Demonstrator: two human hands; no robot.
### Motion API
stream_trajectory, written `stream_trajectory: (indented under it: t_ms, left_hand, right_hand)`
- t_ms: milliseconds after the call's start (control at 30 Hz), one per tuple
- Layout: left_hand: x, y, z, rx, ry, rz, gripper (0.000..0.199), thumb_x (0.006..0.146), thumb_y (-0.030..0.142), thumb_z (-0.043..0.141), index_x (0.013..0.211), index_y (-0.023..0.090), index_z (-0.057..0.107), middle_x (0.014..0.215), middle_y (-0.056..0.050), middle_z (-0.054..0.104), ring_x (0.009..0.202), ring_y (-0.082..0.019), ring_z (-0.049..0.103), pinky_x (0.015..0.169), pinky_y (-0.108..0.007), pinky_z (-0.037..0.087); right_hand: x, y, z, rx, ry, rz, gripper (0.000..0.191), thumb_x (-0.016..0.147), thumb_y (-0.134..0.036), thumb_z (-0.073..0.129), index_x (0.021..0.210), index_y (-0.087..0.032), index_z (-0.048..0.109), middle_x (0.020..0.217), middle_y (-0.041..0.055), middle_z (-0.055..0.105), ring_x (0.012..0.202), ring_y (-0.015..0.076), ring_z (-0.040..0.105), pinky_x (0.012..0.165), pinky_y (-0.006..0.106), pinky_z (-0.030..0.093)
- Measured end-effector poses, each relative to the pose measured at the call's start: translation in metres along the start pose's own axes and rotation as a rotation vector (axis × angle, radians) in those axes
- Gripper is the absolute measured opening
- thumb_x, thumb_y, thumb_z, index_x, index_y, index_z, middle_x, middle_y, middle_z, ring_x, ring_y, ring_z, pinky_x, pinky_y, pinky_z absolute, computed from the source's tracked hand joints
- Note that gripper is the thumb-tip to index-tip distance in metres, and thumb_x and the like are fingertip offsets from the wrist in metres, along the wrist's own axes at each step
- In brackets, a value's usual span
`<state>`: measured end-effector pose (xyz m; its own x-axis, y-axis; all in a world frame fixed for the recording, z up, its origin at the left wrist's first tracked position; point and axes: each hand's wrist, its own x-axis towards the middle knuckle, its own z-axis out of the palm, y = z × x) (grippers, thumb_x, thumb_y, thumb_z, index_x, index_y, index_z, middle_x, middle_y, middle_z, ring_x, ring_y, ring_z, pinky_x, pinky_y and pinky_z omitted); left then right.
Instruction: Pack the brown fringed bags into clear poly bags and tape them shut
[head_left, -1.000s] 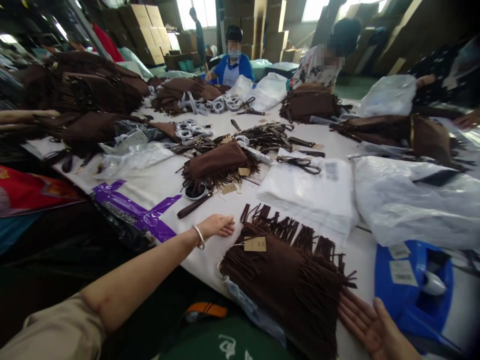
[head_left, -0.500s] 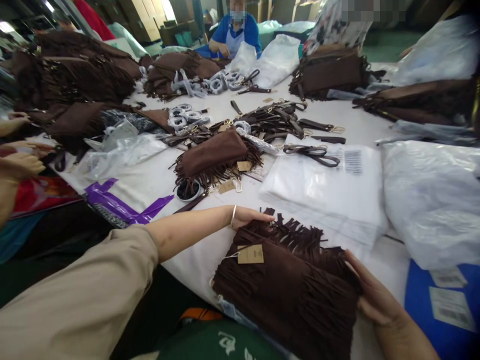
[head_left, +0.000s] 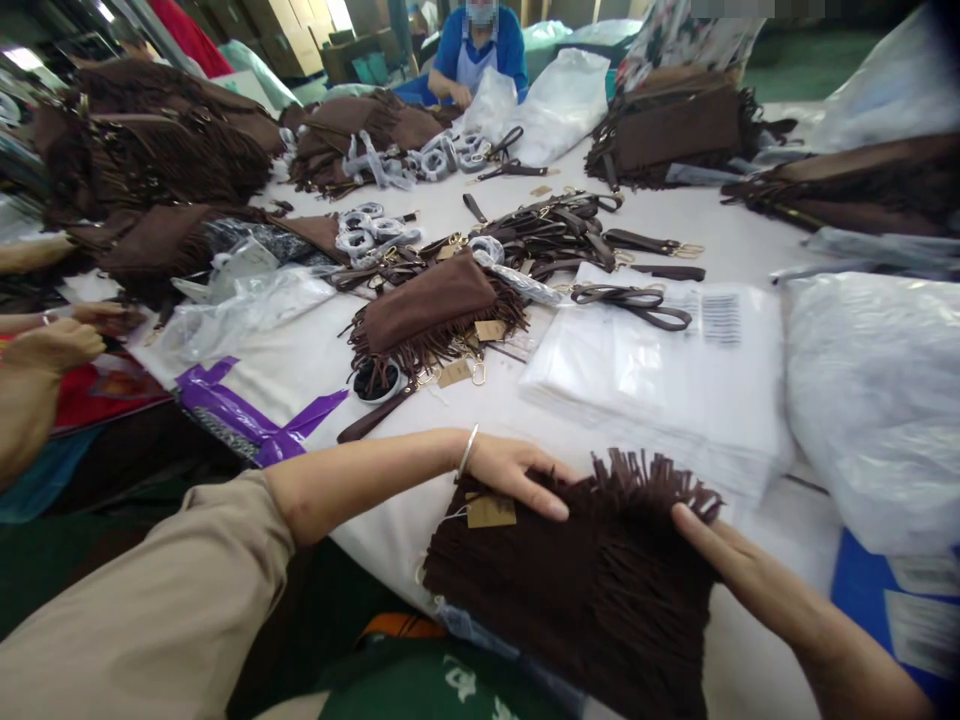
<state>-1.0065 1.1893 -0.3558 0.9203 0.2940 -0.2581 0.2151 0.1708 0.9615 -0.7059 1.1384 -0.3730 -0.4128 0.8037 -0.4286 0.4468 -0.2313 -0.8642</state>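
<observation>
A dark brown fringed bag (head_left: 540, 590) lies flat at the table's near edge in front of me. Its upper fringe (head_left: 652, 480) fans out toward the far side, and a tan paper tag (head_left: 491, 510) rests on its left part. My left hand (head_left: 517, 470), with a bracelet at the wrist, lies open on the bag's upper edge, thumb and fingers apart. At the right end of the fringe my right hand (head_left: 731, 550) touches the bag with fingers stretched out; some of its fingers are hidden. Clear plastic (head_left: 480, 625) shows along the bag's lower edge.
Beyond lie another fringed bag (head_left: 427, 300), a pile of wrist straps (head_left: 555, 235) and a stack of clear plastic bags (head_left: 660, 370). A filled plastic sack (head_left: 877, 410) stands right. Piled bags (head_left: 165, 140) and a co-worker's hands (head_left: 67, 335) are left; another person (head_left: 480, 60) sits opposite.
My left hand has moved right and down onto the bag's upper edge. The raised edge now lies flatter, its fringe spread upward. My right hand has shifted slightly along the fringe.
</observation>
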Motion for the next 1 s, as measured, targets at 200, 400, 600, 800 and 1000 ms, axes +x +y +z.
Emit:
stream_trajectory:
  t_ms: [200,400,600,800,1000]
  left_hand:
    - [-0.024,-0.010,0.073,0.843,0.140,0.347,0.057,0.083,0.042,0.062,0.129,0.011,0.050,0.133,-0.016,0.053,0.137,-0.028,0.030,0.119,-0.041,0.003]
    - [-0.040,-0.029,0.110,0.953,0.126,0.402,0.040,0.088,0.041,0.054,0.119,0.015,0.057,0.132,-0.011,0.055,0.137,-0.023,0.033,0.120,-0.040,0.002]
    - [-0.056,-0.001,0.071,0.552,0.225,0.396,0.027,0.092,0.033,0.049,0.107,0.018,0.066,0.117,-0.007,0.066,0.118,-0.016,0.055,0.113,-0.027,0.026]
    - [-0.050,-0.026,0.000,0.481,0.574,-0.035,0.034,0.089,0.038,0.053,0.117,0.020,0.063,0.125,-0.004,0.061,0.120,-0.018,0.053,0.107,-0.026,0.034]
    - [-0.064,-0.046,0.050,0.652,0.517,0.146,0.038,0.092,0.034,0.049,0.126,0.020,0.056,0.135,-0.008,0.052,0.131,-0.020,0.041,0.114,-0.034,0.023]
  right_hand:
    - [-0.028,-0.001,0.052,-0.872,-0.005,-0.592,0.064,0.086,-0.044,0.053,0.142,-0.024,0.031,0.148,0.0048,0.033,0.138,0.0250,0.025,0.114,0.047,0.024]
    - [-0.071,0.014,0.093,-0.955,0.143,-0.863,0.066,0.083,-0.049,0.056,0.139,-0.020,0.039,0.143,0.0050,0.042,0.134,0.0236,0.034,0.111,0.037,0.030]
    - [-0.084,-0.004,0.044,-0.291,0.149,-0.731,0.051,0.093,-0.050,0.029,0.132,-0.024,0.049,0.135,0.0041,0.051,0.122,0.0261,0.049,0.100,0.037,0.045]
    - [-0.020,-0.028,0.022,-0.090,0.223,-0.174,0.048,0.089,-0.054,0.040,0.125,-0.026,0.056,0.134,0.0009,0.053,0.130,0.0259,0.040,0.115,0.047,0.020]
    - [-0.026,0.005,0.074,-0.657,-0.022,-0.472,0.051,0.090,-0.042,0.045,0.140,-0.033,0.035,0.147,-0.0018,0.035,0.138,0.0231,0.026,0.114,0.049,0.023]
